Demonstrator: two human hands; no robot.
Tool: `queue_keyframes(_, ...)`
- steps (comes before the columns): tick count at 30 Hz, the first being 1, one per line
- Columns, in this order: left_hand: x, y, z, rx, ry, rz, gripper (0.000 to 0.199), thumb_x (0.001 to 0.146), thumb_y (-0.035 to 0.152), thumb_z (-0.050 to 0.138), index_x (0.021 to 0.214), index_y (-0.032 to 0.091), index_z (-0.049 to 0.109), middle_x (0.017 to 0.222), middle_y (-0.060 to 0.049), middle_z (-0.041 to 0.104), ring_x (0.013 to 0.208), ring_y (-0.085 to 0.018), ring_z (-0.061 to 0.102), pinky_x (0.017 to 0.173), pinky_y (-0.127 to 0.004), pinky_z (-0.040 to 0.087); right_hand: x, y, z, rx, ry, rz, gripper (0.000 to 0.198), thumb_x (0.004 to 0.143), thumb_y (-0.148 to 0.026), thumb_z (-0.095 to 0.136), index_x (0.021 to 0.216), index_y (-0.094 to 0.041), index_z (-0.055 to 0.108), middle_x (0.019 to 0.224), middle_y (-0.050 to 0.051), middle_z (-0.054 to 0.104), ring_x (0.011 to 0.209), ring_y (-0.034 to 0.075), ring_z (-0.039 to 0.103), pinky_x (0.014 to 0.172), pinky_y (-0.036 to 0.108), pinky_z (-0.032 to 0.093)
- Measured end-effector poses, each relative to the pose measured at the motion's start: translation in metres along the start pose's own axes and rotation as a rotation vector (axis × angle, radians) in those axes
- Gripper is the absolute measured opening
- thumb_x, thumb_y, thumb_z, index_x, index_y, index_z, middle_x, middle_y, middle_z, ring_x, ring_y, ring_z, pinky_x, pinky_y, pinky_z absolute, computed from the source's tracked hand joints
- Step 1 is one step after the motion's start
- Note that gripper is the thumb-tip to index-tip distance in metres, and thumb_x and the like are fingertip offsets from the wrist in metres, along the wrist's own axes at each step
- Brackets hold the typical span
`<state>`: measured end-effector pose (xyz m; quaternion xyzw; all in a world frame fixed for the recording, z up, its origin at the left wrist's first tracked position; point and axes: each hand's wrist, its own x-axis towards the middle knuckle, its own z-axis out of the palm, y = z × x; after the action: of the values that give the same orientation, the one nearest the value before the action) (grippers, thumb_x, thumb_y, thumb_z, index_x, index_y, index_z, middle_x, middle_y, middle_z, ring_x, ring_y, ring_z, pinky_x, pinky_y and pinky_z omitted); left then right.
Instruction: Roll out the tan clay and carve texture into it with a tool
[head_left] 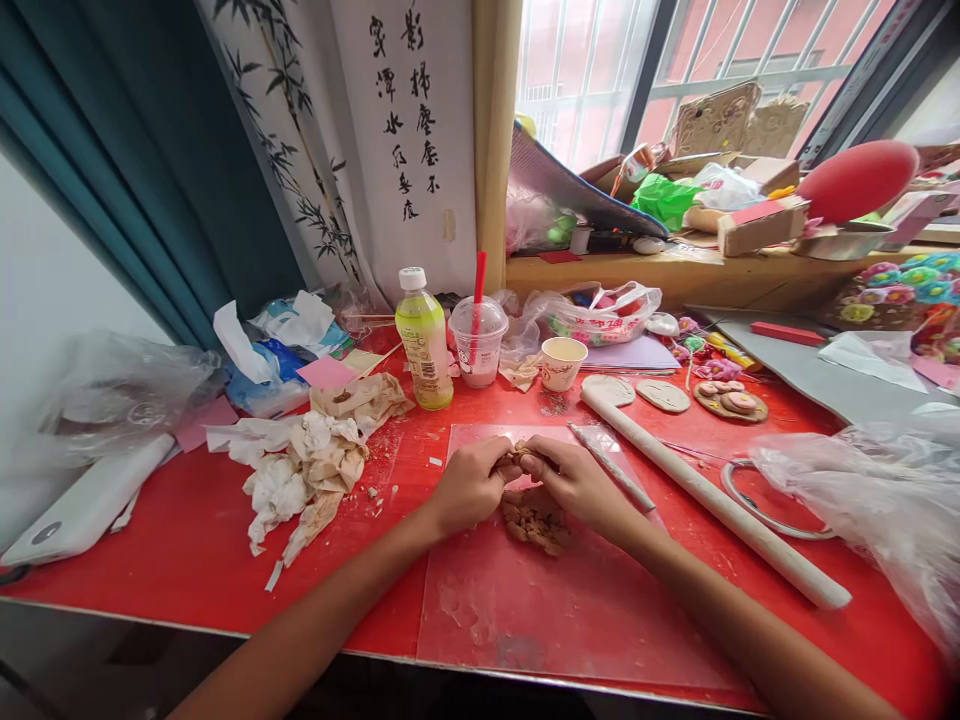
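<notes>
My left hand (474,480) and my right hand (571,478) meet over a clear plastic sheet (480,600) on the red table. Their fingertips are closed together on a small lump of brown clay (520,455), which they partly hide. Just below the hands, a bigger piece of brown clay (536,525) with a crumbly, broken surface lies on the sheet. A thin clay-smeared stick (613,468) rests right of my right hand, and beyond it lies a long pale rolling pin (720,500).
Crumpled tissues (307,465) lie at left, near a white device (82,510). Behind my hands stand a drink bottle (424,345), a plastic cup with a red straw (478,345) and a paper cup (562,365). Flat clay discs (664,396) and a plastic bag (877,490) are at right.
</notes>
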<state>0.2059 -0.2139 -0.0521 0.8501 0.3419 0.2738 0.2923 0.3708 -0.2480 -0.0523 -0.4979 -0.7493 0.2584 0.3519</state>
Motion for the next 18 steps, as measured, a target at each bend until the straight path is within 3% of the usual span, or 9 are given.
queue_keyframes(8, 0.002, 0.003, 0.0, -0.108, 0.05, -0.04, 0.016, 0.084, 0.026, 0.049, 0.073, 0.016, 0.052, 0.067, 0.002, 0.051, 0.063, -0.01, 0.045, 0.059, -0.02, 0.031, 0.001, 0.001, 0.001, 0.095, 0.046, 0.031, 0.028, 0.088, -0.037, 0.04, 0.067, -0.019, 0.047, 0.065, -0.001, 0.05, 0.062, 0.012, 0.044, 0.056, 0.025, 0.033)
queue_keyframes(12, 0.008, -0.001, -0.003, -0.261, 0.088, -0.1, 0.02, 0.085, 0.035, 0.05, 0.093, 0.017, 0.055, 0.085, -0.001, 0.059, 0.076, -0.013, 0.052, 0.068, -0.021, 0.038, 0.005, 0.005, -0.005, 0.168, 0.115, 0.07, 0.029, 0.089, -0.04, 0.037, 0.079, -0.018, 0.053, 0.074, 0.002, 0.058, 0.065, 0.013, 0.05, 0.058, 0.025, 0.039)
queue_keyframes(18, 0.01, -0.005, -0.012, -0.1, 0.13, -0.063, 0.023, 0.085, 0.037, 0.05, 0.094, 0.019, 0.061, 0.093, -0.002, 0.06, 0.077, -0.013, 0.052, 0.072, -0.023, 0.038, 0.009, 0.008, -0.014, 0.243, 0.033, 0.077, 0.029, 0.086, -0.04, 0.042, 0.084, -0.017, 0.06, 0.076, 0.004, 0.063, 0.064, 0.013, 0.054, 0.053, 0.024, 0.041)
